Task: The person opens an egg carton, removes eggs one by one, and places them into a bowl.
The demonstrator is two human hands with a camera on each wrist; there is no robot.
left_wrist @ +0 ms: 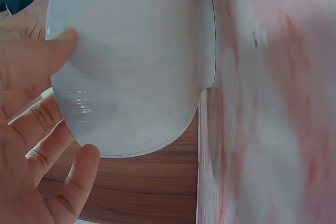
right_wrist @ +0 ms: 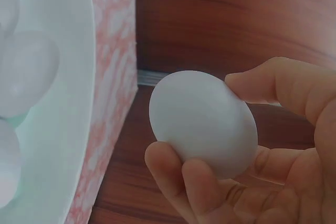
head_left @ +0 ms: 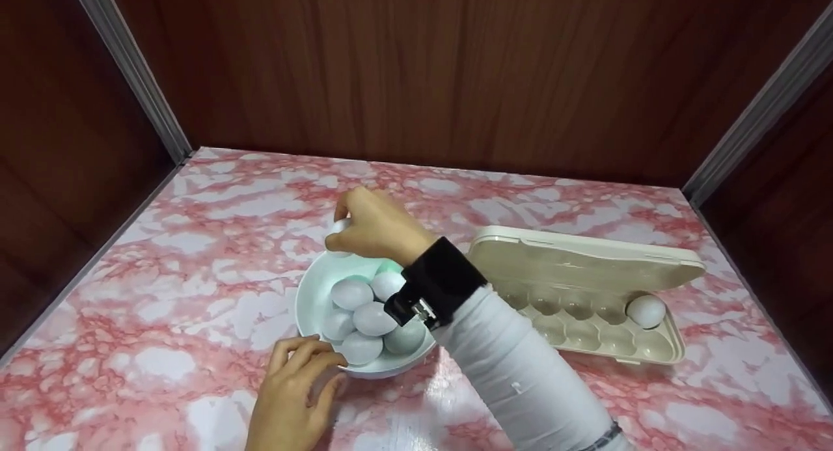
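My right hand [head_left: 374, 226] pinches a white egg [right_wrist: 202, 121] between thumb and fingertips, over the far rim of the pale mint bowl [head_left: 314, 301]. In the right wrist view the egg is held up beside the bowl, its broad side in plain sight. Several more white eggs [head_left: 374, 319] lie piled inside the bowl. At the bowl's near left rim, my left hand [head_left: 293, 386] holds the edge. Seen from the left wrist, the thumb lies against the smooth outer wall [left_wrist: 131, 61] and the other fingers reach round the rim.
To the right stands a beige egg carton [head_left: 589, 239], lid raised, with one white egg [head_left: 646, 311] in its back row at the right end. My right forearm hides part of its left side. Red-and-white marbled table [head_left: 163, 366]; dark wood panels [head_left: 455, 67] enclose it.
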